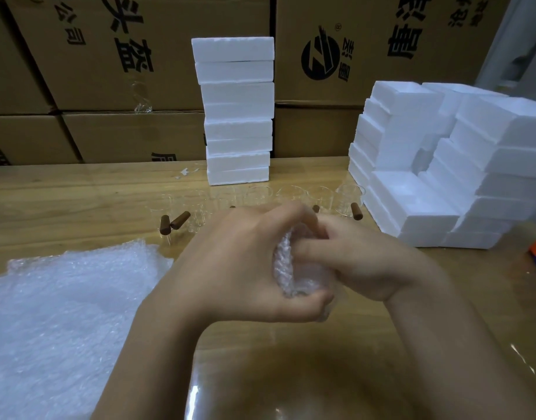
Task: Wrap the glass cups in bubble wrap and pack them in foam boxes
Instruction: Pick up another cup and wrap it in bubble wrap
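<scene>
Where both hands meet above the near centre of the desk (78, 201), one glass cup sits between them, swathed in bubble wrap. The wrapped cup (294, 268) appears to be held clear of the wood, though the underside is hidden.

Left hand (239, 262): back toward the camera, fingers curled round the bundle from the left and beneath, clamped on it. Judged purpose: to stop the wrap springing open.

Right hand (357, 262): fingers closed on the bundle's right side and top, pinching loose wrap. It is probably tucking the surplus in at the far end; the cup's mouth cannot be made out.

Supply of bubble wrap sheets (63, 313): spread flat at near left, beside the left forearm, within easy reach for the next piece.

Bare glass cups (347, 200): a row with brown handles across the desk, just beyond the hands, awaiting wrapping.

Foam boxes: a tall stack (238, 116) at far centre and a stepped pile (427, 192) at right. The pile lies near the right hand, which suits a short transfer once wrapping is done.

Printed cartons (139, 56) line the far wall.

Stage, as judged: wrapping near completion; packing not yet begun.
</scene>
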Demonstrator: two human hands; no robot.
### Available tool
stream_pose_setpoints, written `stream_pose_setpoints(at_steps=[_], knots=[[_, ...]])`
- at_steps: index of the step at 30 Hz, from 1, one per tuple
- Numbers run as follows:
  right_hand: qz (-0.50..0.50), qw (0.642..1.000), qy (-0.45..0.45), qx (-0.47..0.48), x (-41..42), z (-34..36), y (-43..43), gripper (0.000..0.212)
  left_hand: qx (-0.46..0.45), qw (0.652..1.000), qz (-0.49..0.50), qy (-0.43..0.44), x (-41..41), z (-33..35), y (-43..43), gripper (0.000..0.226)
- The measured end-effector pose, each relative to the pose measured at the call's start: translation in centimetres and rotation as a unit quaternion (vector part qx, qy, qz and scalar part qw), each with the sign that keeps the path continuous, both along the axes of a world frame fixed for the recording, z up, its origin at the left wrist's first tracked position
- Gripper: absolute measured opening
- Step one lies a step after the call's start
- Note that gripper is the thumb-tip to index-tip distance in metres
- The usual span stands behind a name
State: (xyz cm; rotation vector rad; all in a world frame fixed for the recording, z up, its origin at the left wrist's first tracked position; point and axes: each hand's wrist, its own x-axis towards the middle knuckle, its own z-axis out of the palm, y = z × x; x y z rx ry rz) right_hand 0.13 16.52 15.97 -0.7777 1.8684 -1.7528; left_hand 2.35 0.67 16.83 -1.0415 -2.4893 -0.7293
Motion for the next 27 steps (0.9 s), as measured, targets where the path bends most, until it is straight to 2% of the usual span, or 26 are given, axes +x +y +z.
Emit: stream_pose_setpoints(at_steps=[5,9,12,14,18,22,27], knots=[[-0.067,0.994,0.055,0.061,-0.2,-0.3,-0.1,0.028,-0.061,0.998,0.017,0.031,0.5,-0.1,0.9,0.054],[-0.131,0.982,0.089,0.099,0.2,-0.1,-0.8,0.032,-0.046,0.998,0.015,0.038,0.7,0.2,0.4,0.052],[-0.158,0.971,0.115,0.139,0.4,0.0,-1.1,0.025,-0.016,1.000,0.004,0.019,0.7,0.3,0.3,0.052],[-0.147,0.975,0.104,0.127,0.4,0.1,-1.0,0.022,-0.004,1.000,-0.005,0.005,0.7,0.3,0.2,0.051],[-0.053,0.996,0.051,0.053,0.3,0.2,-0.1,0.013,0.014,0.999,-0.020,-0.031,0.4,0.3,0.0,0.047],[-0.054,0.996,0.015,0.076,-0.2,0.2,1.3,0.016,0.021,0.999,-0.006,-0.046,0.1,0.3,-0.7,0.051],[-0.079,0.990,0.054,0.108,-0.1,0.2,1.1,0.010,0.005,0.999,0.007,-0.043,0.0,0.2,-0.5,0.051]])
